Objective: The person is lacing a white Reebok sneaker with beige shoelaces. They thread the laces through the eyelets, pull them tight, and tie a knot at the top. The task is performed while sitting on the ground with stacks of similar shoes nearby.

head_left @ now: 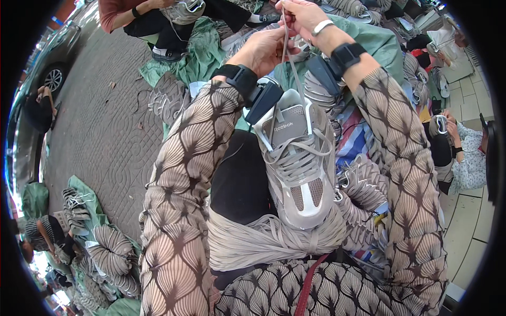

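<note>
A grey-beige sneaker [291, 197] rests on my lap with its toe toward me, its laces threaded across the front. From its collar a flat pale shoelace [298, 84] runs up to both hands. My right hand [305, 21], the higher one, pinches the lace close to its upper end. Just below and to the left, my left hand [266, 50] has its fingertips closed at the same lace. Under the shoe's toe, a thick bundle of loose grey laces [253, 242] lies over my thighs.
Several stacked grey shoes [363, 184] crowd my right side, by a striped sheet [354, 139]. Green sacking [369, 39] spreads ahead. A person [126, 18] handles a shoe at upper left; another person [469, 158] sits far right. A car [58, 63] stands beyond the paving.
</note>
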The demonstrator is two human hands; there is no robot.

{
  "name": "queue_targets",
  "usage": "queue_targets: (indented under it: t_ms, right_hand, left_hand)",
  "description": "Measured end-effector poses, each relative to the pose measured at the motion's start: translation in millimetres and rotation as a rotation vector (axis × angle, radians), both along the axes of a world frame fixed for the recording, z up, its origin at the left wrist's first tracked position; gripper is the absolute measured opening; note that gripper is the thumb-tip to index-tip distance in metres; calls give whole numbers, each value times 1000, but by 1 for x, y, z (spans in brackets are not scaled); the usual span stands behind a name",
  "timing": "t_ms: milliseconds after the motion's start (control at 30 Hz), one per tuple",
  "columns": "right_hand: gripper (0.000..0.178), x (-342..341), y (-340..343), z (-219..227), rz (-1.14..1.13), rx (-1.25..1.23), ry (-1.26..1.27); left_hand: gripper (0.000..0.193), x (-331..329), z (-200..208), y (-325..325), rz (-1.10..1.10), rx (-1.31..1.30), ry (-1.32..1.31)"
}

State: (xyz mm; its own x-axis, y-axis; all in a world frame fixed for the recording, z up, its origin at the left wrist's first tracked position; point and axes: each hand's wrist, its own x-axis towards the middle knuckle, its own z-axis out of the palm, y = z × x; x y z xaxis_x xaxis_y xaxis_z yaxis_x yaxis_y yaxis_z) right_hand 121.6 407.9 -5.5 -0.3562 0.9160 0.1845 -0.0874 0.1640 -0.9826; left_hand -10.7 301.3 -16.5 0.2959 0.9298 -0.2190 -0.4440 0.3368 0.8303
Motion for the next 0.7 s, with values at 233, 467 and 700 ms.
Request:
queue_targets:
  t_ms: [233,467,700]
  right_hand:
    - [23,86,-99,60,266,-311,201]
    - [31,132,-207,70,103,-252,-272]
    - [27,90,-240,53,214,-315,-317]
  left_hand:
    - [28,-64,-2,-87,70,-92,56]
    - [21,-104,13,-210,-57,-279,177]
    - [18,-52,33,-184,-132,-81,289]
